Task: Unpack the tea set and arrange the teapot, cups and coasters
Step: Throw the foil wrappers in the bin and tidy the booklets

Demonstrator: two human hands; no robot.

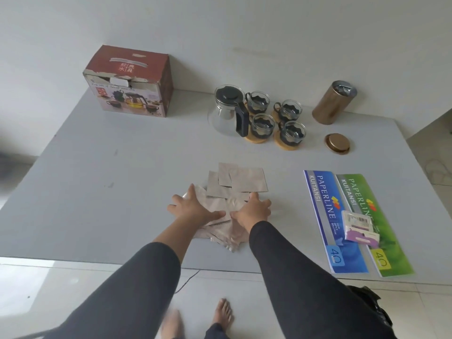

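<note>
Both my hands lie flat, fingers spread, on the pile of silvery foil packets [227, 204] at the table's [97, 192] near middle: my left hand [193, 206] presses its left side, my right hand [254, 210] its right, thumbs nearly meeting. At one o'clock from the pile stands the glass teapot [226, 111], touching the four cups [276, 116] on their wooden coasters [285, 143]. The tea set box [129, 81] sits at eleven o'clock. A gold canister [333, 102] and its lid [337, 143] stand at two o'clock; two receipt books [352, 221] lie at three.
</note>
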